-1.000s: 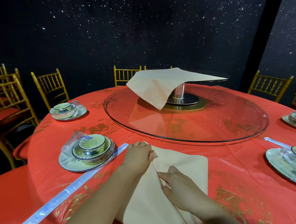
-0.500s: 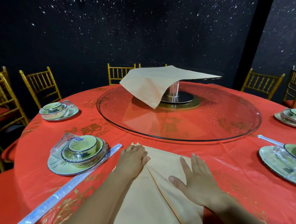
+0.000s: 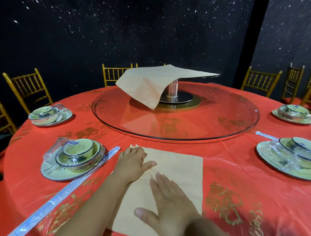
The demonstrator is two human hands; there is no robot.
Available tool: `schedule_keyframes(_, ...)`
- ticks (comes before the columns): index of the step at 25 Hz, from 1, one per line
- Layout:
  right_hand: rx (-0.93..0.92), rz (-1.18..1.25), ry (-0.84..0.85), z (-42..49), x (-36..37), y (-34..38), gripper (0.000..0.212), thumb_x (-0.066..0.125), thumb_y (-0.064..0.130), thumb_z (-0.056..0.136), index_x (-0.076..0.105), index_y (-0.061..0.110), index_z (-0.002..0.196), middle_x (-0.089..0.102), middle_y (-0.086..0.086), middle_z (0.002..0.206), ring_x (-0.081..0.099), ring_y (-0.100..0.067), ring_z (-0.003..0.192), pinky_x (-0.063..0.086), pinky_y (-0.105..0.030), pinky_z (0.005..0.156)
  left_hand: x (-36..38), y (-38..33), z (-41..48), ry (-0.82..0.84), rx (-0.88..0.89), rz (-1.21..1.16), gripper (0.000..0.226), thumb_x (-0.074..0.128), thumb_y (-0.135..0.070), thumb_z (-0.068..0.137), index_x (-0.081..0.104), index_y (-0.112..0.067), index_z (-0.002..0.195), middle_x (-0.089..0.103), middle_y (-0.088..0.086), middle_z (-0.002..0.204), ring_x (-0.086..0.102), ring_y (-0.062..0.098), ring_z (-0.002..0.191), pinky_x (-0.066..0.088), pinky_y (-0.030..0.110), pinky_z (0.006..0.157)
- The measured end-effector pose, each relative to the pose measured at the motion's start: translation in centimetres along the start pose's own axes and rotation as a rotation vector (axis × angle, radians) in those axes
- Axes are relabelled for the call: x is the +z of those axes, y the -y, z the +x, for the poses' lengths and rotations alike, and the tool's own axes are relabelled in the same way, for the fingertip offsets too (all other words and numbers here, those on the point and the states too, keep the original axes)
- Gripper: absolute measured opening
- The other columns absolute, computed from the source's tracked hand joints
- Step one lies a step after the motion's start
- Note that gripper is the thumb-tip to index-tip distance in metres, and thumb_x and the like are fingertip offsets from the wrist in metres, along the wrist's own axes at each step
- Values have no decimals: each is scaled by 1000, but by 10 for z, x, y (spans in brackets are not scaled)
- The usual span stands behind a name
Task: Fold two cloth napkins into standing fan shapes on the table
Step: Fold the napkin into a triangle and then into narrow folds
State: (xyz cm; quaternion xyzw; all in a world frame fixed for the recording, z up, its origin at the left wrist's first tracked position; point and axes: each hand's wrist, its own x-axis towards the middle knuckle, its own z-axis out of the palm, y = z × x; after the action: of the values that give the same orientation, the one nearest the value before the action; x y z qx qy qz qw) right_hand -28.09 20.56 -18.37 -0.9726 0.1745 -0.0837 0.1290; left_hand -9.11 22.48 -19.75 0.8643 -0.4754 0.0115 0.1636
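A tan cloth napkin (image 3: 182, 170) lies flat on the red tablecloth right in front of me. My left hand (image 3: 132, 163) rests on its far left corner, fingers pressing the cloth down. My right hand (image 3: 170, 207) lies flat on the napkin's near middle, fingers spread, palm down. A second tan napkin (image 3: 153, 83) is draped over the raised stand at the centre of the glass turntable, one corner hanging down to the left.
The glass turntable (image 3: 222, 125) fills the table's middle. Wrapped dish sets sit at near left (image 3: 73, 158), far left (image 3: 50, 115), near right (image 3: 291, 157) and far right (image 3: 293, 115). Wrapped chopsticks (image 3: 64, 192) lie diagonally by my left arm. Gold chairs (image 3: 26, 87) ring the table.
My right hand let go of the folded edge and opened, then slid back toward me across the napkin, which now lies flatter. My left hand stayed on the far left corner.
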Motion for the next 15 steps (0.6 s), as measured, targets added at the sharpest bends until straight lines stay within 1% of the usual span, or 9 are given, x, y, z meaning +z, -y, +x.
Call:
schedule_keyframes(2,55,-9,59,-11,24,-7,90,0,72,84,49,10,128,51,-8,136,19,-11,142,5,-24,113,0,1,2,11,-3,-7,55,42,-66,82,51,-19,108,51,-8,123,38,19,114,25,29,89)
schedule_keyframes(4,26,-9,-10,-16,36,-11,80,8,69,86,48,9,121,59,-10,127,21,-13,141,15,-26,109,2,1,3,9,-13,-17,77,27,-80,67,51,-19,107,52,-10,121,39,18,112,22,27,84)
schedule_keyframes(6,15,-11,-70,-28,33,-8,79,11,69,87,50,8,117,65,-12,119,53,-18,123,26,-28,106,3,2,3,-6,5,-18,84,21,-82,60,52,-19,106,52,-10,119,40,18,111,21,26,83)
schedule_keyframes(8,11,-51,-107,-37,33,-7,79,14,67,88,60,7,113,69,-13,113,66,-20,105,37,-31,98,1,2,3,-6,-6,-12,66,38,-74,76,52,-18,107,53,-9,120,39,19,111,23,28,85)
schedule_keyframes(10,-26,-102,-115,-43,36,-12,62,18,49,96,65,10,109,69,-14,111,69,-16,100,38,-32,96,1,1,2,-11,-5,-22,51,46,-61,84,52,-17,108,53,-8,120,39,19,112,25,30,89)
schedule_keyframes(12,-54,-141,-110,-47,44,-21,43,17,31,99,53,16,116,62,-9,126,62,-8,110,28,-25,104,1,1,0,-25,-3,-18,49,46,-60,85,52,-17,107,54,-7,120,40,19,112,26,30,90)
schedule_keyframes(13,-64,-159,-84,-46,37,-24,48,13,40,98,45,18,126,50,-5,140,47,-7,128,19,-22,109,1,1,0,-31,2,-11,48,45,-61,85,51,-18,107,53,-7,120,40,19,112,26,31,90)
schedule_keyframes(14,-43,-140,-14,-40,25,-27,67,4,57,93,35,17,137,32,-2,151,20,-7,143,9,-19,112,1,1,1,-32,5,-4,48,45,-61,85,51,-18,107,53,-7,120,39,19,112,26,31,91)
schedule_keyframes(15,-58,-110,-42,-25,14,-33,93,-8,73,80,23,14,144,15,-1,155,-5,-7,145,1,-16,112,2,2,1,-28,5,3,48,44,-61,85,51,-19,108,53,-7,120,39,19,112,26,31,91)
